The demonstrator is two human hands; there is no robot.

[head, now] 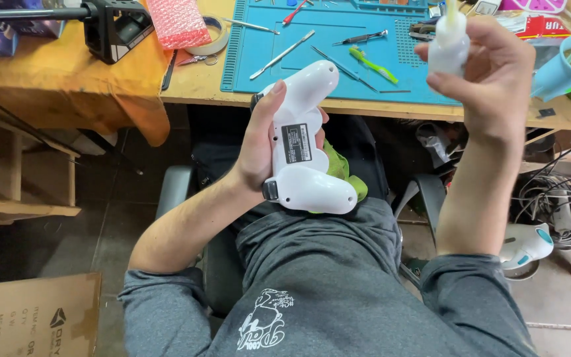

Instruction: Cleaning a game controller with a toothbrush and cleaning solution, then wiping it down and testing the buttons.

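My left hand [259, 149] grips a white game controller [305, 142], held back side up over my lap, with a grey label on its rear shell. A green cloth [342, 168] lies under the controller. Raised at the upper right, my right hand [487, 73] is closed around a small white squeeze bottle [449, 43] with a thin pale nozzle pointing up. The two hands are apart, the bottle above and to the right of the controller.
A blue work mat [325, 49] on the wooden desk holds several screwdrivers, tweezers and spudgers. Pink bubble wrap [178, 21], a tape roll [211, 39] and a black clamp [117, 26] lie at left. A light blue cup [563, 69] stands at right. Cables [556, 198] and a cardboard box [31, 317] are on the floor.
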